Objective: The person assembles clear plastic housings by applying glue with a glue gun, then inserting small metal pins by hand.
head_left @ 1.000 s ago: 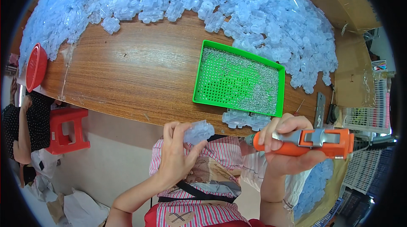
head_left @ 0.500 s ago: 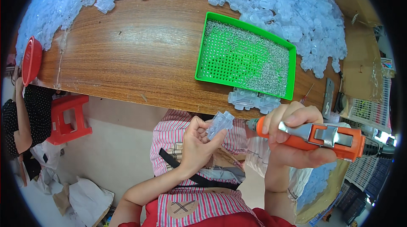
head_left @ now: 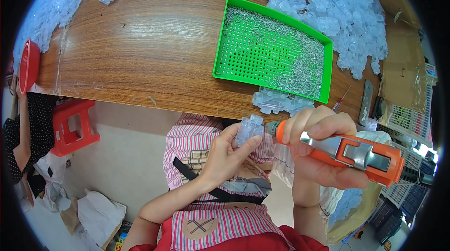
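A clear plastic part (head_left: 249,129) is pinched between the thumb and fingers of my left hand (head_left: 226,153), just past the table's front edge. My right hand (head_left: 323,145) wraps round an orange power screwdriver (head_left: 368,156) with a metal lever on its side. The tool's tip points left at the part; whether the two touch I cannot tell. Beyond my hands, a green perforated tray (head_left: 218,58) holds many small silver screws (head_left: 307,63). Several more clear parts (head_left: 276,101) lie along the tray's near side.
Heaps of clear plastic parts (head_left: 328,11) cover the far side of the wooden table (head_left: 140,54). A red bowl (head_left: 29,67) is at the left, by another person's arm (head_left: 22,124). A red stool (head_left: 72,126) stands below. A thin screwdriver (head_left: 342,98) lies right of the tray.
The clear part in my left hand has moved slightly up and right, now more upright. The orange screwdriver has shifted a little left, bringing its tip closer to the part. The view has shifted slightly.
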Demonstrator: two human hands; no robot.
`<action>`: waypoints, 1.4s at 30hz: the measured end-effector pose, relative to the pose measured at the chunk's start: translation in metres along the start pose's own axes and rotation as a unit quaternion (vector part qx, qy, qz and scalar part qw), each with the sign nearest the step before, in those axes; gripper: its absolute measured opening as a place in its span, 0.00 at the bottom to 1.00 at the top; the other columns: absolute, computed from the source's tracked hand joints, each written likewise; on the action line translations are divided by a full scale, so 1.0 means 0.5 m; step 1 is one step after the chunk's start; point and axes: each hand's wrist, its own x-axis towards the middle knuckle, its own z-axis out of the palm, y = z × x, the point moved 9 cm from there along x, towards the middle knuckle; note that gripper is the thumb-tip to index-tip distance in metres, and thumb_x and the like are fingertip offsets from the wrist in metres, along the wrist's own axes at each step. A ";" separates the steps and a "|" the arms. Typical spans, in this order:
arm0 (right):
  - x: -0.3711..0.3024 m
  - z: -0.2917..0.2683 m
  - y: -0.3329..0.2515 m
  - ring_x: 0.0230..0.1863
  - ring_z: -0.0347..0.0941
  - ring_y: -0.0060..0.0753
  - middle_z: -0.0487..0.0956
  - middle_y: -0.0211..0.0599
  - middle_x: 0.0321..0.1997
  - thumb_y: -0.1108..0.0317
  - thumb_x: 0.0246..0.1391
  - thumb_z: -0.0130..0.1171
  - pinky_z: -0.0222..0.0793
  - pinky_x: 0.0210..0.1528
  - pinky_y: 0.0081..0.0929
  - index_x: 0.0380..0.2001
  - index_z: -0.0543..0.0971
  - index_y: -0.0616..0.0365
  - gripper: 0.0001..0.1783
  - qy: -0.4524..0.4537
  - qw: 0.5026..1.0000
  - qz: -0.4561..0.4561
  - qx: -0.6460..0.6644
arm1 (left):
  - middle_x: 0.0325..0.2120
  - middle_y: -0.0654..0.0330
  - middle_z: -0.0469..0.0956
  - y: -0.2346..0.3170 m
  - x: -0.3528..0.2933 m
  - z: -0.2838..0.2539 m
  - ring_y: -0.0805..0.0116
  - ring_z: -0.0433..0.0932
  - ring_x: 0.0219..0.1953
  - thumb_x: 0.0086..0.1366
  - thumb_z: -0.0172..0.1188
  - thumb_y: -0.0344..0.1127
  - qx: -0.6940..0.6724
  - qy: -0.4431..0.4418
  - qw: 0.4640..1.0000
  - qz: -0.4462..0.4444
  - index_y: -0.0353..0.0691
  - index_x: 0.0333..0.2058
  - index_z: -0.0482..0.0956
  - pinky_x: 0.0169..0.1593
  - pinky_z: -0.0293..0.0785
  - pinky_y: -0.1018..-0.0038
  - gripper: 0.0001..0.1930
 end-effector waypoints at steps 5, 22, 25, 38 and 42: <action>-0.002 -0.001 0.001 0.27 0.69 0.29 0.72 0.34 0.26 0.26 0.30 0.65 0.67 0.34 0.30 0.36 0.72 0.63 0.48 -0.009 1.000 0.004 -0.017 | 0.33 0.63 0.79 0.000 0.001 -0.001 0.84 0.74 0.29 0.63 0.60 0.33 -0.031 0.009 0.999 -0.006 0.31 0.47 0.73 0.32 0.72 0.83 0.16; 0.004 0.027 -0.001 0.20 0.67 0.27 0.69 0.30 0.22 0.23 0.38 0.56 0.63 0.22 0.27 0.34 0.72 0.61 0.45 -0.038 0.989 -0.048 -0.131 | 0.33 0.63 0.79 0.000 -0.001 0.005 0.83 0.75 0.33 0.63 0.60 0.31 -0.072 0.005 0.997 -0.017 0.32 0.44 0.74 0.36 0.73 0.82 0.13; 0.006 0.035 0.008 0.20 0.67 0.28 0.69 0.30 0.22 0.23 0.37 0.57 0.63 0.22 0.27 0.33 0.72 0.61 0.45 -0.053 0.988 -0.058 -0.132 | 0.33 0.62 0.79 0.000 0.000 0.003 0.83 0.75 0.33 0.62 0.61 0.31 -0.053 0.013 0.998 0.001 0.32 0.43 0.75 0.35 0.74 0.82 0.13; 0.005 0.054 0.022 0.18 0.66 0.29 0.69 0.32 0.21 0.22 0.32 0.59 0.62 0.20 0.27 0.33 0.72 0.63 0.48 -0.110 0.979 -0.097 -0.142 | 0.35 0.62 0.77 0.002 -0.001 -0.003 0.82 0.75 0.31 0.61 0.61 0.28 -0.010 0.018 0.999 0.031 0.30 0.45 0.75 0.31 0.74 0.81 0.14; 0.012 0.047 0.024 0.19 0.66 0.28 0.70 0.34 0.21 0.22 0.35 0.57 0.64 0.21 0.25 0.35 0.72 0.66 0.49 -0.087 0.983 -0.080 -0.140 | 0.36 0.60 0.78 0.006 -0.004 0.003 0.82 0.76 0.33 0.63 0.60 0.29 -0.047 0.008 0.999 0.018 0.29 0.46 0.74 0.34 0.75 0.81 0.14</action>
